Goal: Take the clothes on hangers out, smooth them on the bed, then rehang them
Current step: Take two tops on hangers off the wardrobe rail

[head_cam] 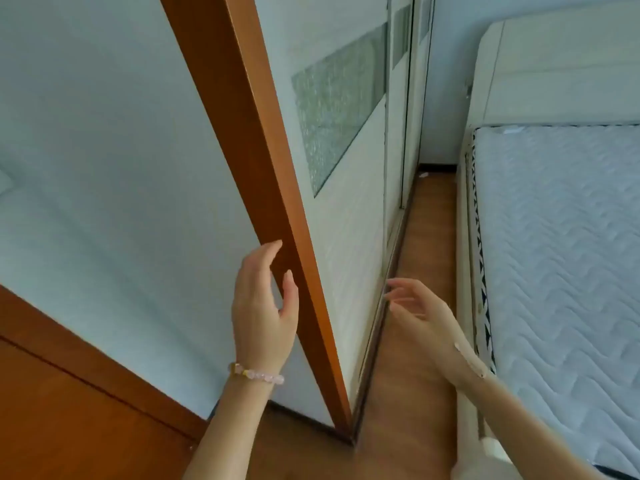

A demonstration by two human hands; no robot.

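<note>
Left hand [264, 306]: bare, raised, palm turned inward, fingers spread and slightly curled; grip apart, holding nothing. Fingertips lie at the orange-brown wooden frame [273, 202], the index tip just touching its face. A bracelet [256, 374] of pale pink beads with one amber bead circles the wrist.

Right hand [426, 317]: bare, reaching forward and low, fingers loosely spread; grip apart, empty. Fingertips are at the near vertical edge of the wardrobe door [349, 244]; whether they touch it cannot be told.

Wooden frame: a long upright strip, tilted in the wide-angle view, running from the top of the picture down to the floor [412, 341]. Pale blue wall [104, 150] to its left, with brown wood trim [86, 368] below.

Wardrobe door: white sliding panel just right of the frame, with a frosted patterned glass insert [337, 105] in its upper part. It stands closed. Further white panels continue beyond it, receding along the same track.

Clothes on hangers: none on show; presumably out of sight behind the closed panels, though this cannot be confirmed.

Floor: narrow strip of wood-tone boards between wardrobe and bed. A small white scrap [423, 174] lies at its far end.

Bed [465, 271]: to the right, white frame, bare quilted mattress [561, 244] in pale blue-white with a wavy stitch pattern. White padded headboard [554, 64] at the far end.
</note>
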